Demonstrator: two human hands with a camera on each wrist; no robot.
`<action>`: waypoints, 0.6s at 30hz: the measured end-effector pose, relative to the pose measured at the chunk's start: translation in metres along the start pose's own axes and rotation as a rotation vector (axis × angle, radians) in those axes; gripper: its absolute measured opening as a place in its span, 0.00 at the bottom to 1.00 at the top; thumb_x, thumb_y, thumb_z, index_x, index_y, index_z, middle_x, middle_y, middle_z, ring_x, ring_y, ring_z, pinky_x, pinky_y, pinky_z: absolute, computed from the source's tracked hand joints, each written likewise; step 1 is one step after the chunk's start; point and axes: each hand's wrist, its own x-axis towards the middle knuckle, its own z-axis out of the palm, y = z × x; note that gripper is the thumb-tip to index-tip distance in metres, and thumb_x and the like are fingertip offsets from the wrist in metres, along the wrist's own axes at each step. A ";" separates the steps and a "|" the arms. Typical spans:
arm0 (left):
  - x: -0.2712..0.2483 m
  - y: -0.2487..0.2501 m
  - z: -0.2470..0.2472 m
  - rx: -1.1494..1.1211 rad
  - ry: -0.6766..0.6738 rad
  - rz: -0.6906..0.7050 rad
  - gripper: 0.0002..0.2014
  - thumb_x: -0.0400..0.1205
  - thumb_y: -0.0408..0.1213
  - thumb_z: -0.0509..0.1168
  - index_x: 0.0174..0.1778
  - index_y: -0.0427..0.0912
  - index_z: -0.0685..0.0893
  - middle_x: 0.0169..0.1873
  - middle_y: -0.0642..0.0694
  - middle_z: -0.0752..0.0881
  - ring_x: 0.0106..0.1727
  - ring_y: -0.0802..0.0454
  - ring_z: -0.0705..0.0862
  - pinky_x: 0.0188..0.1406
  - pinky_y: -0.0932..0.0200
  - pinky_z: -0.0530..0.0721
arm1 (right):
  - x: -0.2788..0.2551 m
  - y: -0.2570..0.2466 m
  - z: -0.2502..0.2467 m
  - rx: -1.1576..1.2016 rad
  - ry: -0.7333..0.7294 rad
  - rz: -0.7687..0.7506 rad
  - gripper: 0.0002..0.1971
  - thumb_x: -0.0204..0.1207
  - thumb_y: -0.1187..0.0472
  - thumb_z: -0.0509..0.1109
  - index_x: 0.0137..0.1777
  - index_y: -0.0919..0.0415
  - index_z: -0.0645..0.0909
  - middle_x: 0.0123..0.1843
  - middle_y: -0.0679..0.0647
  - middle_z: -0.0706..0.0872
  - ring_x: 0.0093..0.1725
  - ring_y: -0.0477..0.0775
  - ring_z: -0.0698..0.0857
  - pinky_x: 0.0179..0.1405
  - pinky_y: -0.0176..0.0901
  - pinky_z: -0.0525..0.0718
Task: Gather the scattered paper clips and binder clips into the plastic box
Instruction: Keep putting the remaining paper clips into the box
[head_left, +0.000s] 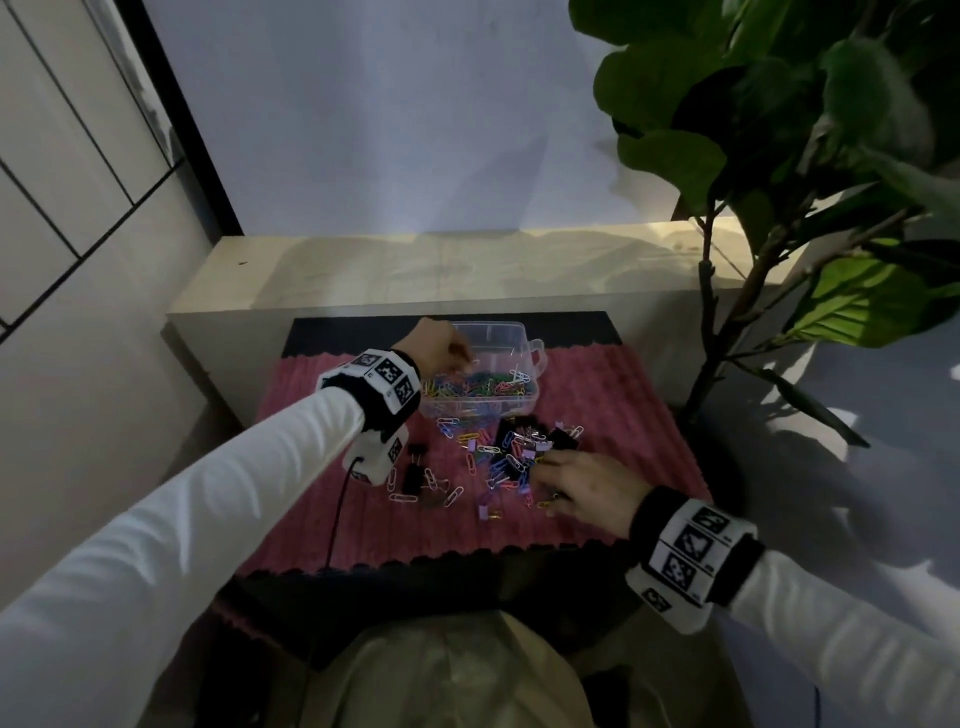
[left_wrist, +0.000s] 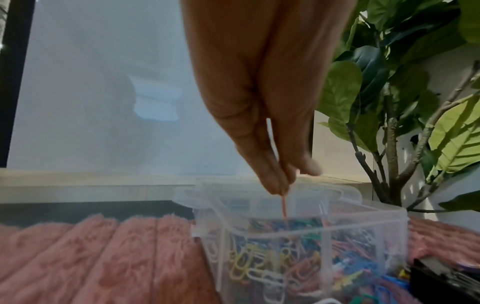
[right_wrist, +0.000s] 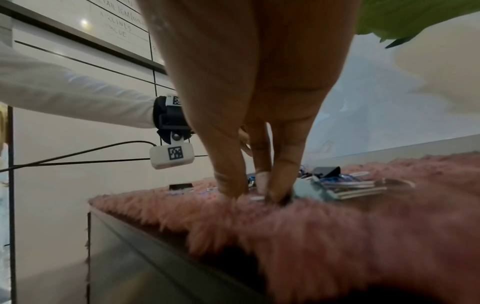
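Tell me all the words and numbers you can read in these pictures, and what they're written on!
"AIRLINES" on the white wall board.
"BLUE" on the line below, same board.
A line above starts "...TAIL", the rest too blurred to read.
A lone digit by the board's edge, maybe "8", unclear.
Wristband squares are black-and-white patterns, not words.
The plastic box shows no writing.

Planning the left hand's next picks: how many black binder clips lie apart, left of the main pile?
2. One black binder clip lies beside the left wrist's camera unit; the second black binder clip lies just nearer the person. The wrist may hide more.
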 end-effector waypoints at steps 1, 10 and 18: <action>-0.002 0.000 -0.001 -0.006 -0.045 0.026 0.14 0.78 0.34 0.66 0.59 0.36 0.83 0.55 0.39 0.88 0.59 0.46 0.84 0.62 0.58 0.76 | 0.000 0.000 0.001 0.004 0.006 -0.002 0.13 0.76 0.57 0.66 0.59 0.59 0.75 0.60 0.54 0.77 0.60 0.56 0.78 0.49 0.48 0.78; -0.069 -0.012 -0.008 -0.104 -0.012 0.159 0.14 0.81 0.32 0.62 0.61 0.44 0.81 0.57 0.49 0.86 0.53 0.61 0.82 0.56 0.70 0.76 | 0.005 0.001 -0.005 0.082 0.000 -0.123 0.05 0.74 0.68 0.67 0.49 0.63 0.79 0.49 0.58 0.82 0.47 0.56 0.81 0.45 0.49 0.79; -0.136 -0.044 0.037 -0.024 -0.117 -0.120 0.14 0.76 0.41 0.69 0.55 0.42 0.80 0.49 0.48 0.85 0.47 0.56 0.79 0.52 0.61 0.77 | 0.010 0.005 0.006 0.128 0.027 -0.121 0.10 0.71 0.73 0.64 0.51 0.64 0.78 0.46 0.51 0.76 0.47 0.52 0.78 0.47 0.49 0.78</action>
